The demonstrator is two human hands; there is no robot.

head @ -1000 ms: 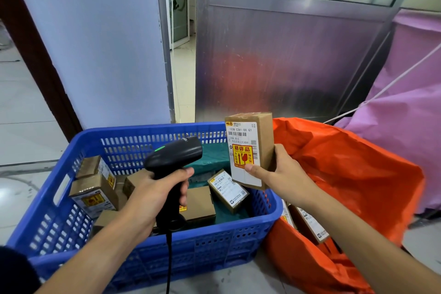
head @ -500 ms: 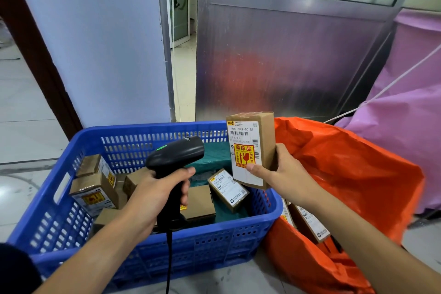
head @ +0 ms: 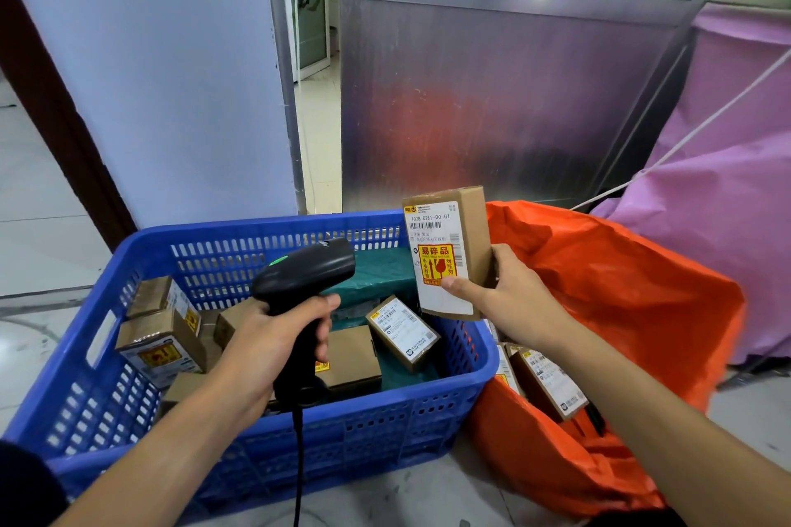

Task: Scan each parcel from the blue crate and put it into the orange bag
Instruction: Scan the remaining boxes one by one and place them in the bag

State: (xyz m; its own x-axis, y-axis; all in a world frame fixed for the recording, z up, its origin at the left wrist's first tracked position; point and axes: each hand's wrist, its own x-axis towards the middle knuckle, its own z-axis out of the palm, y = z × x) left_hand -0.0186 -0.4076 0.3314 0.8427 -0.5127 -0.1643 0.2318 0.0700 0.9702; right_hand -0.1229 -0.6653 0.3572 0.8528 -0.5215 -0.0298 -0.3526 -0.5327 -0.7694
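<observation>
Currently: left hand [head: 274,338] wraps scanner [head: 306,278] grip above blue crate [head: 385,428], nose aimed right. Right hand [head: 509,297] pinches labelled parcel [head: 445,244] upright over crate's right rim, beside orange bag [head: 620,291].

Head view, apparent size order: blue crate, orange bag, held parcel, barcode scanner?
1. blue crate
2. orange bag
3. held parcel and barcode scanner: they look about alike, so not ranked against each other.
</observation>
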